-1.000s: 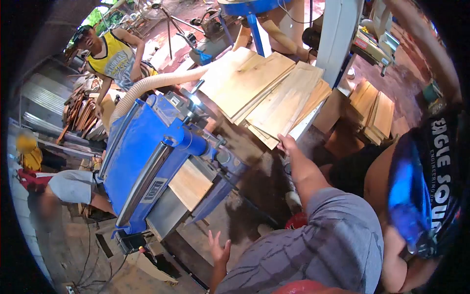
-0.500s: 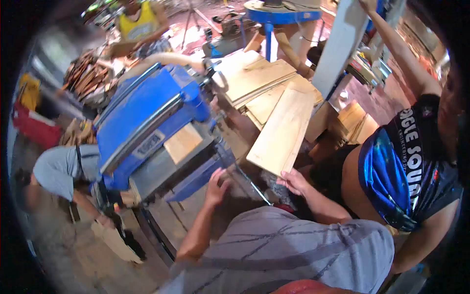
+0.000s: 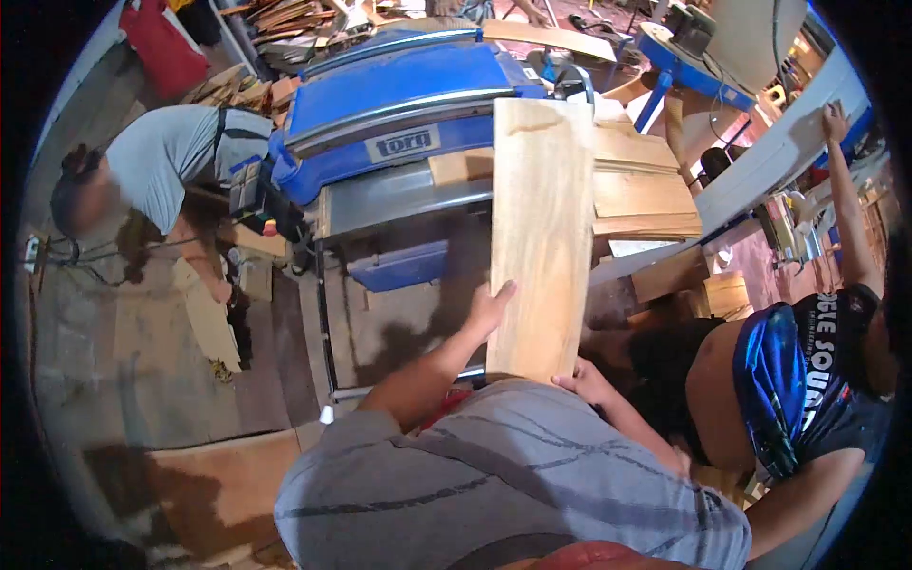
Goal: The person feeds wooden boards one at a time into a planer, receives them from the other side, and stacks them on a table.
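A long, pale wooden board (image 3: 540,228) stretches away from my chest. My left hand (image 3: 491,309) grips its left edge, thumb on the upper face. My right hand (image 3: 583,382) is closed on its near right corner, the fingers partly hidden below. Just left of the board's far part stands a blue planer (image 3: 404,90) with a grey metal bed. A shorter piece of wood (image 3: 461,168) sticks out of the machine onto that bed. Behind the board's right edge lies a stack of similar boards (image 3: 646,190).
A person in a grey shirt (image 3: 166,157) bends at the left, one hand on a thin wood piece (image 3: 206,313). Another person (image 3: 807,380) sits close on my right, arm raised to a pale upright panel (image 3: 760,157). Scrap wood (image 3: 285,28) is heaped behind the planer.
My left hand, open before, has taken hold of the board. The board has swung from a slant to nearly straight ahead. My view has turned, bringing the planer round to face me.
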{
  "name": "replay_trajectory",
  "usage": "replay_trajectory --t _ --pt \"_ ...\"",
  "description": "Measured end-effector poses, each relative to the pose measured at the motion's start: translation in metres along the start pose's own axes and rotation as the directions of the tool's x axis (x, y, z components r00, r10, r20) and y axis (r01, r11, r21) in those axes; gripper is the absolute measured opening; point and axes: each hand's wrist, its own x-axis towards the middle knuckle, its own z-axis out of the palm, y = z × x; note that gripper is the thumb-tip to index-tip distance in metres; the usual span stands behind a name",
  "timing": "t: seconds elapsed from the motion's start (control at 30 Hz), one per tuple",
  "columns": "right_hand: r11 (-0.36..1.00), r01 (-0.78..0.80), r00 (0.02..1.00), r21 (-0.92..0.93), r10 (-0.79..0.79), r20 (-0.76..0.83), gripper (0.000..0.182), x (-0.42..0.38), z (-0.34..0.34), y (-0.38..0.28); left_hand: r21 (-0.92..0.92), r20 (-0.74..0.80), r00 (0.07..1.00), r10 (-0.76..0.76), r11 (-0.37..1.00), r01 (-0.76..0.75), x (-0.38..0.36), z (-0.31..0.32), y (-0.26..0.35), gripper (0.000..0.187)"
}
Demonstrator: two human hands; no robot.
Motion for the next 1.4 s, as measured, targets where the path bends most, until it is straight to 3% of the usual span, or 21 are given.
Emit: replay_trajectory --t 0.07,0.13,0.23,0.3,0.37,0.43,0.5,0.53,0.57,0.6,0.63,0.7,0.73,0.8,0.83,0.9,1.13,1.2,1.4 --pt "0.993 0.107 0.992 0.056 -0.103 -0.074 0.043 0.017 0.010 -0.002 0.037 -0.064 0.998 0.029 0.999 -0.026 -0.010 -0.014 -0.013 0.040" --pt "0.994 0.112 0.993 -0.007 -0.112 -0.030 0.043 0.032 0.010 -0.012 0.018 -0.163 0.986 0.032 0.999 -0.030 -0.011 -0.029 -0.052 0.038" --pt "1.000 0.002 0.999 0.004 -0.002 -0.050 0.040 0.045 0.016 -0.023 0.007 -0.260 0.965 -0.035 0.999 0.038 -0.018 -0.043 -0.074 0.043" --pt "0.999 -0.035 0.996 -0.040 0.031 -0.089 0.041 0.076 0.006 0.021 0.007 -0.324 0.943 -0.075 0.997 0.081 -0.017 -0.052 -0.094 0.045" --pt "0.993 -0.088 0.988 -0.075 0.078 -0.135 0.042 0.084 0.005 0.039 0.010 -0.293 0.950 -0.104 0.994 0.112 -0.019 -0.055 -0.083 0.048" --pt "0.982 -0.103 0.986 0.156 0.122 -0.116 0.044 0.086 0.010 0.028 0.009 -0.260 0.956 -0.137 0.990 0.144 -0.018 -0.060 -0.079 0.050" --pt "0.964 -0.098 0.988 0.248 0.125 -0.095 0.042 0.091 0.015 0.021 0.079 -0.198 0.980 0.015 0.997 0.001 -0.014 -0.064 -0.072 0.062" --pt "0.939 -0.091 0.989 0.333 0.123 -0.076 0.041 0.095 0.016 0.017 0.084 -0.195 0.981 0.018 0.996 -0.002 -0.016 -0.061 -0.072 0.062" --pt "0.938 -0.085 0.990 0.336 0.118 -0.080 0.041 0.101 0.017 0.012 0.366 -0.276 0.943 0.186 0.927 -0.075 -0.030 -0.052 -0.053 0.066" --pt "0.941 -0.073 0.989 0.331 0.111 -0.099 0.040 0.106 0.017 0.008 0.621 -0.303 0.881 0.363 0.776 -0.106 -0.043 -0.043 -0.038 0.070" --pt "0.943 -0.062 0.987 0.326 0.106 -0.118 0.039 0.111 0.017 0.007 0.624 -0.298 0.883 0.363 0.774 -0.108 -0.054 -0.038 -0.031 0.070" --pt "0.941 -0.042 0.988 0.336 0.089 -0.124 0.039 0.121 0.016 0.008 0.937 0.043 0.934 0.354 0.311 -0.161 -0.072 -0.034 -0.021 0.089" --pt "0.939 -0.037 0.988 0.342 0.086 -0.130 0.039 0.124 0.014 0.010 0.937 0.052 0.934 0.354 0.306 -0.168 -0.081 -0.028 -0.021 0.089" --pt "0.952 -0.042 0.983 0.303 0.093 -0.158 0.038 0.129 0.012 0.007 0.969 0.208 0.967 0.148 0.102 -0.225 -0.098 -0.016 -0.027 0.096" --pt "0.950 -0.037 0.982 0.310 0.092 -0.164 0.038 0.131 0.011 0.004 0.968 0.217 0.965 0.146 0.096 -0.232 -0.101 -0.017 -0.035 0.096" --pt "0.954 -0.053 0.976 0.295 0.112 -0.186 0.038 0.132 0.009 -0.006 0.913 0.375 0.904 0.207 0.084 -0.399 -0.103 -0.019 -0.045 0.100" --pt "0.938 -0.023 0.976 0.345 0.096 -0.196 0.037 0.142 0.006 -0.024 0.892 0.416 0.872 0.260 0.070 -0.447 -0.080 -0.024 -0.047 0.105" --pt "0.941 -0.015 0.977 0.339 0.086 -0.197 0.035 0.145 0.004 -0.031 0.868 0.426 0.860 0.281 0.143 -0.476 -0.070 -0.025 -0.046 0.111" --pt "0.947 0.011 0.976 0.320 0.059 -0.210 0.035 0.166 -0.001 -0.031 0.871 0.431 0.870 0.241 0.141 -0.471 -0.047 -0.031 -0.036 0.115"
